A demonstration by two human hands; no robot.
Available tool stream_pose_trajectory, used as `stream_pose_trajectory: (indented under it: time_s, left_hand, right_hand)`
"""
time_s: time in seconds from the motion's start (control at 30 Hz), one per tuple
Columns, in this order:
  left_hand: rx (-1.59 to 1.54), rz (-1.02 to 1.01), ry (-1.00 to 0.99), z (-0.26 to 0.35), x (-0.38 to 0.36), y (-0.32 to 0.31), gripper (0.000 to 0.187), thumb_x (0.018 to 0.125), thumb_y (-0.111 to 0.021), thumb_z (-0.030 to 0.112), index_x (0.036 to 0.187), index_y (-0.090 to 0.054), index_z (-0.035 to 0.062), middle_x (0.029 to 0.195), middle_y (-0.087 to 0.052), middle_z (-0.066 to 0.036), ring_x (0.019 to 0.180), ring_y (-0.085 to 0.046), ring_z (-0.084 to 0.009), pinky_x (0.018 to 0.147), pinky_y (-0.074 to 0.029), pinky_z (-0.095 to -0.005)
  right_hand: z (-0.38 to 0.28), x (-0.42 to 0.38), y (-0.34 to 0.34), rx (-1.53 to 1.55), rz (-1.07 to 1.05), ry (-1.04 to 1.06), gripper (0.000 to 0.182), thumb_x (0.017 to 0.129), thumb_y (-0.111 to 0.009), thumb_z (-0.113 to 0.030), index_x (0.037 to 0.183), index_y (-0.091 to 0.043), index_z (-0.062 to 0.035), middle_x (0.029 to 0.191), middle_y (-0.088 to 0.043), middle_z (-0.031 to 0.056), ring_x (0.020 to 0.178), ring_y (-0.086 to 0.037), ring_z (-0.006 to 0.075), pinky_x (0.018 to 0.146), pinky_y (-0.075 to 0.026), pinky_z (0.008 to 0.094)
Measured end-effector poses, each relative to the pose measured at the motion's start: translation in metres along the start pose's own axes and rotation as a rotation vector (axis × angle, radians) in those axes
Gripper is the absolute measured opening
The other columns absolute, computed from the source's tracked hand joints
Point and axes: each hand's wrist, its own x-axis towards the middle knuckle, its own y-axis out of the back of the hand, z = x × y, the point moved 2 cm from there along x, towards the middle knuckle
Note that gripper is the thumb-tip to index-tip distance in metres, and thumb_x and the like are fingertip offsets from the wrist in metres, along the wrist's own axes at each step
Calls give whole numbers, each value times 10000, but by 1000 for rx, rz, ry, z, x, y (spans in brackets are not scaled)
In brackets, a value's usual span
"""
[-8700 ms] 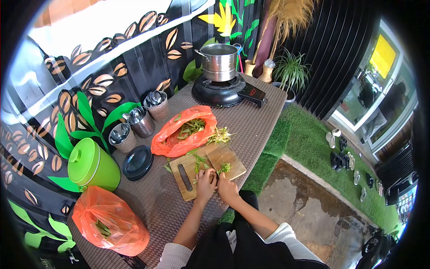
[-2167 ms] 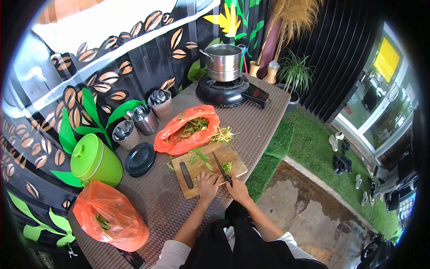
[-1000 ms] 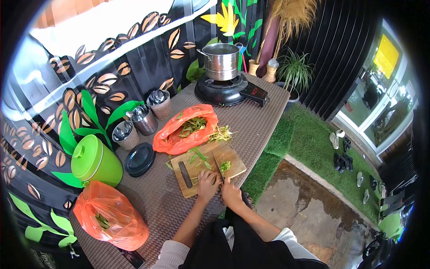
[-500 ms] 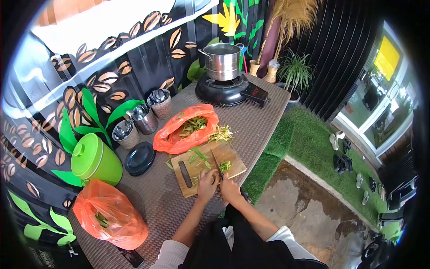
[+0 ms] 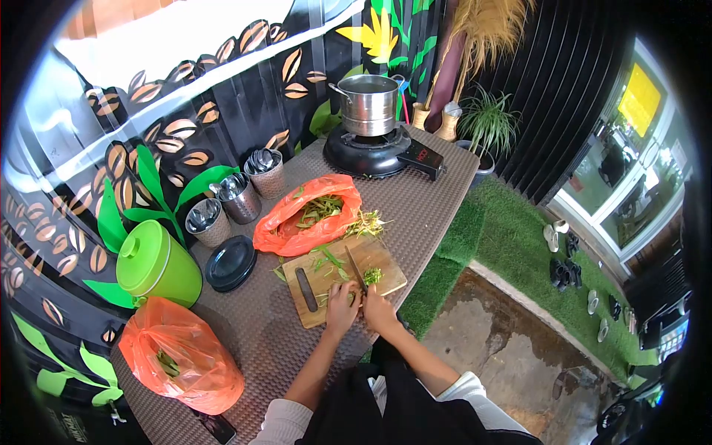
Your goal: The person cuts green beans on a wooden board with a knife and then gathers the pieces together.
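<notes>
Wooden board (image 5: 385,261) nears the right edge of the surface (image 5: 415,211), room farther off; right hand (image 5: 379,311) clamps knife (image 5: 353,261), left hand's (image 5: 343,307) grip unclear.

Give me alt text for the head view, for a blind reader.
Right hand holds a knife beside chopped greens on a wooden board, left hand next to it. Behind sit an open orange bag of leaves and a metal pot on a black stove.

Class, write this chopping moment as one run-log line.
right hand: holds knife | left hand: fingers curled at cutting board | chopped greens: beside knife | open orange bag: leaves inside | pot: on burner
</notes>
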Motion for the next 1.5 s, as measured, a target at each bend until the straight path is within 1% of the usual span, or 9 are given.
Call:
stream_pose_trajectory:
  time_s: [0.1,0.2,0.57,0.73,0.93,1.13,1.2,1.3,1.5]
  left_hand:
    - [-14,27,-18,0,0,0,260,790,-639,90,1032,-549,59,893,-587,-122,891,-537,-325,779,-441,-412]
    - [-53,31,-6,1,1,1,281,766,-652,49,1026,-546,36,857,-627,-81,893,-547,-293,784,-436,-379]
    - [-110,32,15,-4,-1,0,221,785,-639,42,976,-530,28,872,-597,-126,878,-561,-308,747,-455,-404]
    - [-213,17,125,-3,-2,0,204,784,-644,40,954,-532,23,874,-589,-126,863,-567,-304,744,-457,-402]
    - [55,3,-111,7,-8,5,132,794,-623,44,911,-564,28,874,-601,-118,878,-572,-298,776,-446,-398]
    - [-122,-13,6,1,7,-1,186,768,-632,21,947,-583,22,835,-626,-103,851,-580,-280,759,-452,-384]
    - [-295,-48,166,0,11,-6,218,752,-625,-24,961,-574,10,844,-625,-113,810,-592,-271,722,-462,-373]
    - [-259,2,146,-2,15,-7,246,744,-642,-44,976,-573,0,811,-636,-101,704,-609,-225,656,-471,-331]
    - [-137,1,85,6,6,-5,169,796,-593,3,963,-575,1,826,-611,-132,791,-588,-275,727,-466,-373]
  right_hand:
    - [4,4,12,115,-64,35,287,924,-442,-220,1066,-389,24,877,-626,297,843,-642,418,742,-513,506]
    - [-1,-19,9,68,-42,29,305,926,-446,-216,1087,-371,32,810,-615,310,783,-618,470,690,-493,545]
    - [1,-13,2,52,13,51,313,915,-476,-235,1082,-384,13,763,-627,277,716,-641,428,635,-523,507]
    - [-4,-22,-11,-18,28,-23,394,914,-471,-233,1183,-358,32,731,-634,248,685,-644,409,610,-518,502]
    - [4,-14,2,-6,55,21,346,920,-456,-232,1131,-376,31,717,-634,243,675,-642,410,605,-520,492]
    - [11,-12,13,27,-25,52,332,922,-451,-238,1088,-385,42,782,-629,272,740,-638,427,640,-513,512]
    - [8,-14,19,22,-45,33,323,921,-451,-232,1081,-386,40,798,-628,280,756,-639,427,649,-513,515]
    - [4,-18,15,15,-55,1,304,918,-450,-219,1075,-385,33,812,-627,286,776,-643,423,658,-513,518]
    - [-3,-5,6,-4,-35,-27,268,900,-456,-182,1067,-393,16,820,-638,273,784,-655,402,661,-525,501]
